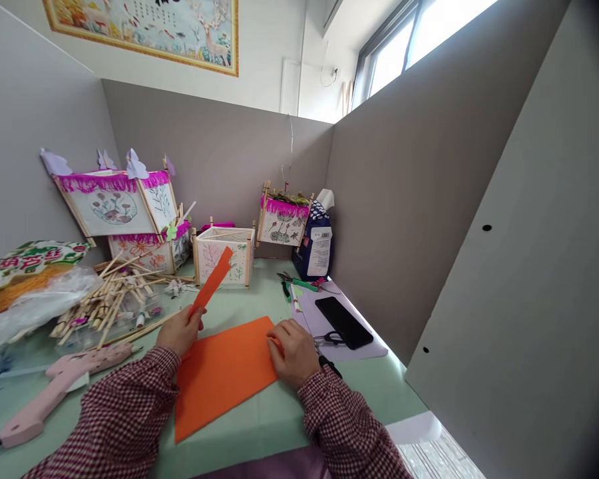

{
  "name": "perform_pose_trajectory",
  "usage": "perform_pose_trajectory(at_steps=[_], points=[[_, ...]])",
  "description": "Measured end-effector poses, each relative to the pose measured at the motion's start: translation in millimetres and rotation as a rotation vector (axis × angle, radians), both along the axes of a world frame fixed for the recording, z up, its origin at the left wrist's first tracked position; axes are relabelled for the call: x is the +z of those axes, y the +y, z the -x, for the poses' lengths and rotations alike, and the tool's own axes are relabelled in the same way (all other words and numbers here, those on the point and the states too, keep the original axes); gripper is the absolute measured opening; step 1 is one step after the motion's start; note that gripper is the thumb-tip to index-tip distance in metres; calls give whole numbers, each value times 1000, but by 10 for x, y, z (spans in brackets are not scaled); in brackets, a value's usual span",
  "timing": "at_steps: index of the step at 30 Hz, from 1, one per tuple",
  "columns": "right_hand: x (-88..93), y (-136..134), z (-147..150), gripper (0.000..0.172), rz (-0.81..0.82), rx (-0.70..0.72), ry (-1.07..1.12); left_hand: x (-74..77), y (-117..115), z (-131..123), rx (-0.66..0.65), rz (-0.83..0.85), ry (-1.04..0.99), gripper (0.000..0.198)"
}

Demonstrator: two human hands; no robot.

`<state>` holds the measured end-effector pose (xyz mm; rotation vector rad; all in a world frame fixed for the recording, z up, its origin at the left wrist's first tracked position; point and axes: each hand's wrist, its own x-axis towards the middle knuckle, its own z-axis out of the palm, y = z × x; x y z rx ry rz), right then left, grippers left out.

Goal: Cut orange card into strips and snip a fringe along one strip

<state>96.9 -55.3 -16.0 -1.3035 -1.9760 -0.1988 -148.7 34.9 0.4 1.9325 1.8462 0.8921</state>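
Observation:
My left hand [180, 330] holds a narrow strip of orange paper [211, 283] upright by its lower end. A larger orange paper sheet [223, 376] lies flat on the pale green tabletop [299, 406], just in front of that hand. My right hand [293, 352] rests on the sheet's right edge, with its fingers curled and pinching a small bit of orange at that edge. Plaid sleeves cover both forearms.
Paper lanterns with wooden frames [223, 255] stand at the back, beside loose wooden sticks [110, 303]. A pink glue gun [60, 392] lies at left. Scissors [332, 338] and a black phone [344, 322] sit on a lilac sheet at right, against a grey partition.

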Motion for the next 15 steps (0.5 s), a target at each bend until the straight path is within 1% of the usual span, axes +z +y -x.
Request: perform_pose_trajectory(at_steps=[2,4,6,8,10,11,12,15], points=[[18,-2,24,11,1,9,-35,5,4,8,8,-5,6,38],[47,-13,7,12,3,-31,-59,7,9,14,7,-1,-4,38],[83,-53,-86,14,16,-134,-82,9,12,15,10,8,-13,38],[122,-131,-260,16,60,-275,-116,11,12,14,19,17,-19,38],[152,-237,-477,20,150,-410,-161,10,9,10,27,19,-29,38],[161,-293,-581,23,212,-444,-193,8,8,9,27,19,-38,38],[165,-346,-672,27,278,-452,-224,4,8,9,27,20,-48,38],[158,-476,-815,34,428,-374,-294,-10,13,15,26,20,-69,38]])
